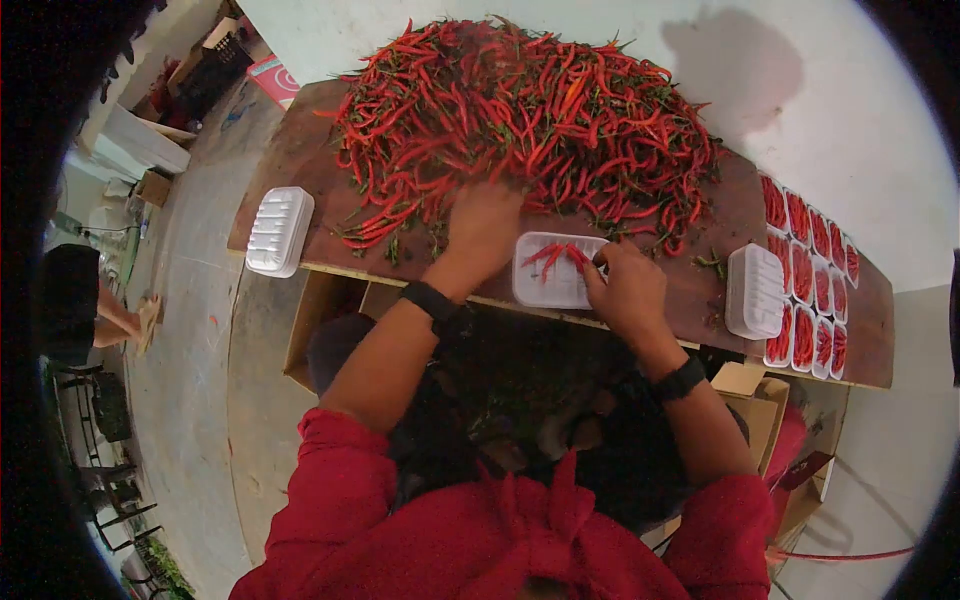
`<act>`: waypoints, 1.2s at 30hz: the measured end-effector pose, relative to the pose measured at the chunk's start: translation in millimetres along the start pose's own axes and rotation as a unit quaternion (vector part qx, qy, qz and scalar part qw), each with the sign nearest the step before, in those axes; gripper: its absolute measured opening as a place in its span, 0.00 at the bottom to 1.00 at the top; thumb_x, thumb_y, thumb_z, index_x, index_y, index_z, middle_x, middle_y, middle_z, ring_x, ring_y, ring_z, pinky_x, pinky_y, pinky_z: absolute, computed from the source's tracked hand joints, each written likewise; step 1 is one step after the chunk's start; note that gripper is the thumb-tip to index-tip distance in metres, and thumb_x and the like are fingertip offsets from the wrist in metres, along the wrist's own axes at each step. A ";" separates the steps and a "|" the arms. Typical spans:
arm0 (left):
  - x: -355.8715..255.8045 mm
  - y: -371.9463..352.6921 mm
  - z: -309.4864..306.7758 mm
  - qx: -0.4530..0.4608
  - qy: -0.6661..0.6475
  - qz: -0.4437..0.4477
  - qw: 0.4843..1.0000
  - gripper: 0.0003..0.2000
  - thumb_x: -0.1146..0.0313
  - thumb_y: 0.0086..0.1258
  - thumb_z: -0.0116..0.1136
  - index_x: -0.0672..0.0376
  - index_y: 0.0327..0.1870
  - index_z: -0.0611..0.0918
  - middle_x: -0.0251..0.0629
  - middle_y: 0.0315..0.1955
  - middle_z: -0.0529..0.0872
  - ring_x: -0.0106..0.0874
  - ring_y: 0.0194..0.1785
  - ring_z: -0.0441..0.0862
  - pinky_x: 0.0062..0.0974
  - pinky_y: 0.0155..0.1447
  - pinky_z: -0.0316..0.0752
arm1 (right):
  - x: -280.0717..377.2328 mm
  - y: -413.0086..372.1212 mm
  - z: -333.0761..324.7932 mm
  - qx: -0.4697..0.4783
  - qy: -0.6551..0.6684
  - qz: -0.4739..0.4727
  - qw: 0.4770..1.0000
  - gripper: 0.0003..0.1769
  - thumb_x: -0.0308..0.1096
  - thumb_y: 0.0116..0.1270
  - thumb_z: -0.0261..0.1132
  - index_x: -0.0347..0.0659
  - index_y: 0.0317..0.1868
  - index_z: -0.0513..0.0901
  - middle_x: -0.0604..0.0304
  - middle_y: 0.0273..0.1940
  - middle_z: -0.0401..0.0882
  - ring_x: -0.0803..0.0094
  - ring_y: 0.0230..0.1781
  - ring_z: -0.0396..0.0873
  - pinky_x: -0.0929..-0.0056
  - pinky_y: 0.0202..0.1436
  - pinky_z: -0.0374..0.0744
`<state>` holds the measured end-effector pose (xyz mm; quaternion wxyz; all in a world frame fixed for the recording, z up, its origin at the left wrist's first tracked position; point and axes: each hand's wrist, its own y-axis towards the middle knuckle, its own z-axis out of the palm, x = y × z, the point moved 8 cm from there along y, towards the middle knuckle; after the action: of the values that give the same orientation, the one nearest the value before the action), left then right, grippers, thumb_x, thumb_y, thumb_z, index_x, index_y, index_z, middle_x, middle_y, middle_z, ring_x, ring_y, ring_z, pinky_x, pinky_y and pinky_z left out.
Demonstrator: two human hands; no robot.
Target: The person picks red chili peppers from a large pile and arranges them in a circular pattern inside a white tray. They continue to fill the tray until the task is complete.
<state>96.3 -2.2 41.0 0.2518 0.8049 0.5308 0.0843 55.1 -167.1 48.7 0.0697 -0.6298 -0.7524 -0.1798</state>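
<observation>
At the table's near edge, head view: white tray [540,291] between the two hands, holding a few chillies [548,258]; these lie slantwise, at mixed angles.
Right hand [601,272]: nearer to tray, at its right rim; fingers bent at the chillies' right ends; firm grip or mere touch, cannot tell.
Left hand [487,207]: beyond and left of tray, reaching forward; fingers blurred against the pile's near side; grasp cannot be told.
Pile [540,115]: straight ahead of left hand, ahead of tray; broad, long axis running left to right; single chillies point every way.
In between: tray's left wall, separating left hand from the chillies inside.
Left stack [280,232]: white trays, left end of table [692,304].
Right stack [755,292]: white trays, right of right hand.
Filled trays [803,272]: rows, far right, past right stack.
Carton [768,415]: below table, right side.
</observation>
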 end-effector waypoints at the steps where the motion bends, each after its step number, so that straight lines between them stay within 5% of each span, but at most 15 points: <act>1: 0.5 0.2 0.0 0.000 0.000 0.000 1.000 0.06 0.71 0.53 0.52 0.57 0.31 0.80 0.40 0.28 0.79 0.40 0.38 0.77 0.41 0.43 0.69 | -0.8 -0.5 0.2 0.006 0.003 0.001 1.000 0.09 0.39 0.54 0.65 0.42 0.28 0.80 0.52 0.30 0.77 0.53 0.31 0.78 0.57 0.33 0.74; 3: 6.4 -1.5 13.9 0.086 -0.008 -0.025 0.996 0.08 0.69 0.52 0.55 0.57 0.34 0.79 0.42 0.34 0.79 0.43 0.41 0.77 0.44 0.45 0.70 | -2.0 -2.0 0.5 0.011 0.005 0.003 1.000 0.09 0.39 0.54 0.65 0.42 0.28 0.80 0.52 0.30 0.77 0.53 0.30 0.78 0.57 0.32 0.74; 7: 6.9 -3.3 6.4 0.051 -0.017 -0.026 0.998 0.06 0.70 0.52 0.54 0.57 0.31 0.78 0.43 0.32 0.79 0.44 0.41 0.77 0.45 0.45 0.70 | -0.8 -5.7 -2.2 0.002 0.004 -0.007 1.000 0.08 0.38 0.54 0.65 0.42 0.28 0.80 0.53 0.29 0.77 0.53 0.30 0.78 0.57 0.32 0.74; 9: 16.8 -3.9 14.2 0.146 -0.009 -0.082 0.986 0.07 0.69 0.55 0.54 0.59 0.33 0.79 0.45 0.34 0.81 0.45 0.42 0.78 0.43 0.47 0.71 | 0.8 -6.7 -4.5 0.001 0.006 -0.009 1.000 0.08 0.37 0.54 0.65 0.42 0.28 0.80 0.53 0.29 0.77 0.53 0.30 0.78 0.57 0.32 0.74; 12: 22.6 -6.9 0.8 0.144 -0.156 -0.151 0.965 0.11 0.66 0.58 0.55 0.61 0.38 0.80 0.48 0.37 0.82 0.46 0.43 0.78 0.40 0.48 0.72 | 2.7 -7.4 -6.3 -0.001 0.006 -0.009 1.000 0.08 0.36 0.54 0.65 0.41 0.30 0.81 0.52 0.30 0.78 0.54 0.30 0.78 0.59 0.33 0.75; 16: 19.0 -8.2 -13.2 0.090 -0.229 -0.108 0.963 0.14 0.63 0.61 0.55 0.64 0.42 0.79 0.46 0.35 0.83 0.39 0.38 0.81 0.34 0.44 0.74 | -0.1 -6.9 0.5 0.019 0.129 -0.007 0.991 0.08 0.32 0.55 0.64 0.38 0.34 0.82 0.50 0.31 0.80 0.56 0.31 0.80 0.64 0.36 0.76; 18: 14.3 -17.3 -1.3 0.195 -0.418 -0.211 0.861 0.12 0.68 0.62 0.52 0.69 0.40 0.78 0.45 0.29 0.83 0.35 0.32 0.81 0.32 0.39 0.75 | -0.1 -6.6 5.8 0.038 0.153 0.001 0.988 0.09 0.31 0.55 0.63 0.37 0.35 0.82 0.49 0.32 0.81 0.57 0.31 0.80 0.65 0.36 0.76; 21: 3.0 -22.7 -5.8 0.228 -0.483 -0.252 0.807 0.11 0.71 0.63 0.51 0.69 0.41 0.78 0.41 0.29 0.83 0.27 0.31 0.80 0.25 0.37 0.75 | 5.1 -5.6 4.7 0.005 0.214 -0.040 0.976 0.09 0.31 0.57 0.62 0.34 0.36 0.82 0.52 0.29 0.81 0.63 0.28 0.80 0.67 0.34 0.76; 24: -11.1 -33.1 -7.7 0.254 -0.555 -0.264 0.747 0.09 0.72 0.63 0.52 0.68 0.39 0.78 0.39 0.27 0.82 0.25 0.30 0.79 0.23 0.36 0.74 | -6.5 -1.8 24.4 0.104 0.351 0.048 0.929 0.11 0.32 0.62 0.59 0.35 0.41 0.81 0.58 0.32 0.81 0.70 0.29 0.78 0.70 0.33 0.75; 26: -16.7 -42.3 -4.6 0.262 -0.576 -0.258 0.730 0.11 0.69 0.64 0.53 0.67 0.42 0.78 0.36 0.28 0.82 0.24 0.31 0.79 0.22 0.36 0.74 | 1.4 -12.1 34.1 0.243 0.550 0.175 0.779 0.15 0.36 0.68 0.52 0.36 0.47 0.78 0.62 0.38 0.78 0.74 0.35 0.76 0.74 0.36 0.74; 27: -21.9 -45.5 -5.2 0.272 -0.596 -0.251 0.712 0.12 0.67 0.65 0.54 0.65 0.44 0.78 0.34 0.28 0.82 0.22 0.32 0.78 0.21 0.37 0.74 | 5.3 -12.3 29.7 0.244 0.549 0.173 0.780 0.15 0.36 0.68 0.52 0.36 0.47 0.78 0.62 0.38 0.78 0.74 0.35 0.76 0.74 0.36 0.74; 32: -29.1 -52.9 -15.7 0.276 -0.584 -0.258 0.719 0.13 0.68 0.65 0.53 0.66 0.46 0.77 0.35 0.29 0.82 0.23 0.32 0.79 0.22 0.37 0.75 | 26.3 -18.7 33.7 0.271 0.762 0.215 0.547 0.22 0.46 0.72 0.46 0.37 0.53 0.73 0.60 0.46 0.77 0.69 0.44 0.74 0.69 0.46 0.72; 36: -33.3 -53.7 -31.7 0.268 -0.544 -0.268 0.748 0.13 0.68 0.65 0.53 0.65 0.47 0.77 0.36 0.29 0.82 0.23 0.32 0.79 0.23 0.38 0.75 | 32.9 -19.1 31.7 0.254 0.763 0.237 0.545 0.22 0.48 0.72 0.47 0.38 0.51 0.74 0.59 0.46 0.77 0.68 0.44 0.75 0.67 0.47 0.72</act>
<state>25.9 -5.4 46.0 0.2843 0.5734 0.4983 -0.5848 33.9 -128.1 26.8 0.8150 -0.3665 -0.2528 -0.3709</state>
